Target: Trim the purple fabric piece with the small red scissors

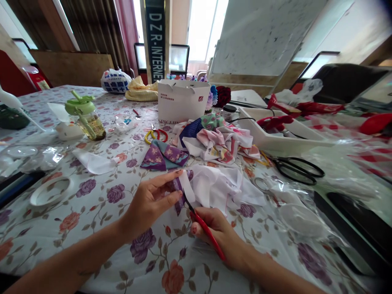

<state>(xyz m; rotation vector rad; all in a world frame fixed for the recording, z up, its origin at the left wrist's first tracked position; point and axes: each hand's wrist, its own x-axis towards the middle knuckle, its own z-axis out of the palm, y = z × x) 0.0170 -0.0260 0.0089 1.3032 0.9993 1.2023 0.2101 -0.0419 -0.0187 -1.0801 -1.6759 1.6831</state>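
My L fingers (165, 181) are pinched on purple print fabric (178, 204), w/ its edge right against them. R fingers (203, 218) are closed round a red-handled tool (208, 234), black tip on the fabric, just left of white cloth (220, 192), all above floral worktop (52, 228).

The dark upright banner (154, 41) reads "DZR·INTERNE"; the white paper bag (180, 100) shows "SPICERY", its smaller print illegible.

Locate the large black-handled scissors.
In the head view, the black-handled scissors lie at right on the floral tablecloth, just below the white plastic tray.
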